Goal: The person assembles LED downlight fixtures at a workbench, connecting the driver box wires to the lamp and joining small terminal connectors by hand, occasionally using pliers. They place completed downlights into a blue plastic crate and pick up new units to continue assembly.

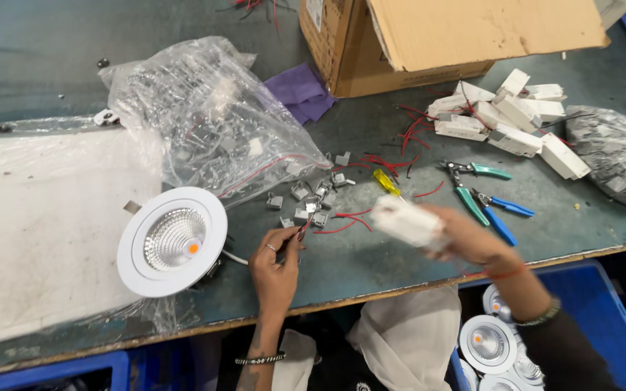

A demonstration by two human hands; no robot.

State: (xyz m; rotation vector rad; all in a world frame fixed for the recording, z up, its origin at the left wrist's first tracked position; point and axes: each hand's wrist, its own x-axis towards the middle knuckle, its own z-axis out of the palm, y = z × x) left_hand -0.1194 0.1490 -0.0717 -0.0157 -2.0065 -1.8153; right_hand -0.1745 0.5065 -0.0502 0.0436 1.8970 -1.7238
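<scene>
On the grey worktop (371,261), near its front edge, the left hand (275,269) pinches the end of a thin red wire (342,224) between fingertips, just beside a cluster of small metal clips (311,199). At its left lies a round white downlight (172,240), face up. To the right, the right hand (465,235) is clenched around a white rectangular driver box (407,221), blurred, raised above the worktop. Green and blue pliers (483,195) lie near it.
</scene>
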